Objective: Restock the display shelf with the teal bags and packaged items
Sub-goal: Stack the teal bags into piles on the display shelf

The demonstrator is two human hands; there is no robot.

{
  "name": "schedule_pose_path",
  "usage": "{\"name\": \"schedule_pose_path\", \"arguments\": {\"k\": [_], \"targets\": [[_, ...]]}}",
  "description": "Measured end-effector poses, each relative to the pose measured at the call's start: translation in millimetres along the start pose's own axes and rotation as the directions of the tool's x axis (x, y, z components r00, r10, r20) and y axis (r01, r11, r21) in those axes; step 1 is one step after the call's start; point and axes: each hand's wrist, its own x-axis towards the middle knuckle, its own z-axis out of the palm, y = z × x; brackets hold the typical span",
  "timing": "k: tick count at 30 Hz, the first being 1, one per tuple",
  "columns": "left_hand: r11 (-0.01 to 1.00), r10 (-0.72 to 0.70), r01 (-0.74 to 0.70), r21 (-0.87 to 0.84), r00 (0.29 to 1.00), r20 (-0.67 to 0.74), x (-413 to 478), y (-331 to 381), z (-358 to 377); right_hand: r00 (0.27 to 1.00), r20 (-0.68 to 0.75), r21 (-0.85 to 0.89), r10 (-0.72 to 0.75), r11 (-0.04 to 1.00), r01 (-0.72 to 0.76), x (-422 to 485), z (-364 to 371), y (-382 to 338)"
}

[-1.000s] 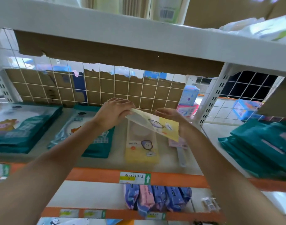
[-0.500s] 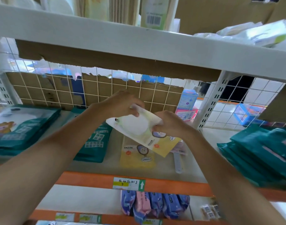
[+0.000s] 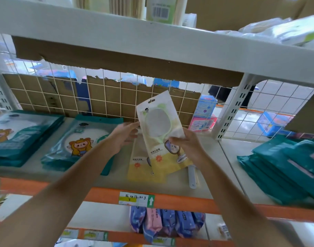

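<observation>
My right hand [image 3: 186,147] grips a yellow-and-white packet with a green hand mirror [image 3: 159,129] and holds it nearly upright above the shelf [image 3: 179,186]. My left hand [image 3: 125,135] is beside the packet's left edge, fingers spread, its fingertips at that edge. A second yellow packet [image 3: 140,168] lies flat on the shelf under it. Teal bags lie in stacks at the far left [image 3: 18,139], left of centre [image 3: 81,143] and on the right [image 3: 286,166].
A white wire grid backed with cardboard [image 3: 108,97] closes the rear. The upper shelf board [image 3: 152,41] hangs low overhead. A white upright bracket [image 3: 231,111] splits the bays. A white stick-like item [image 3: 192,177] lies by the packets. Pink and purple packs [image 3: 163,223] sit below.
The mirror packet has been turned from flat and tilted to nearly upright, front facing me. My left hand has let go of its top and moved to its left side.
</observation>
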Motion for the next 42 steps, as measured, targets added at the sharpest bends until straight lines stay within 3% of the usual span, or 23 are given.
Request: {"name": "schedule_pose_path", "arguments": {"k": [3, 7, 11, 18, 23, 37, 42], "targets": [[0.985, 0.005, 0.019, -0.170, 0.990, 0.139, 0, -8, 4, 0.999, 0.012, 0.056, 0.037, 0.998, -0.038, -2, 8, 7], [0.977, 0.071, -0.043, -0.210, 0.989, 0.128, 7, -8, 6, 0.988, -0.050, 0.098, 0.145, 0.985, -0.139, 0, 21, 25], [0.992, 0.103, -0.096, -0.088, 0.992, 0.079, 20, -15, 7, 0.960, -0.130, 0.068, 0.250, 0.968, -0.243, 8, 32, 44], [0.964, 0.116, -0.087, 0.252, 0.988, -0.101, 38, -41, 16, 0.943, -0.211, -0.231, 0.257, 0.924, -0.303, 10, 52, 71], [0.933, 0.211, -0.144, 0.330, 0.962, -0.176, 43, -52, 17, 0.932, -0.252, -0.230, 0.259, 0.920, -0.318, 9, 57, 80], [0.964, 0.238, -0.201, 0.174, 0.945, -0.225, 44, -69, 23, 0.937, -0.245, -0.317, 0.248, 0.893, -0.319, 2, 58, 82], [0.975, 0.211, -0.203, 0.089, 0.972, -0.102, 35, -79, 24, 0.924, -0.347, -0.296, 0.163, 0.916, -0.273, -5, 62, 89]]}}
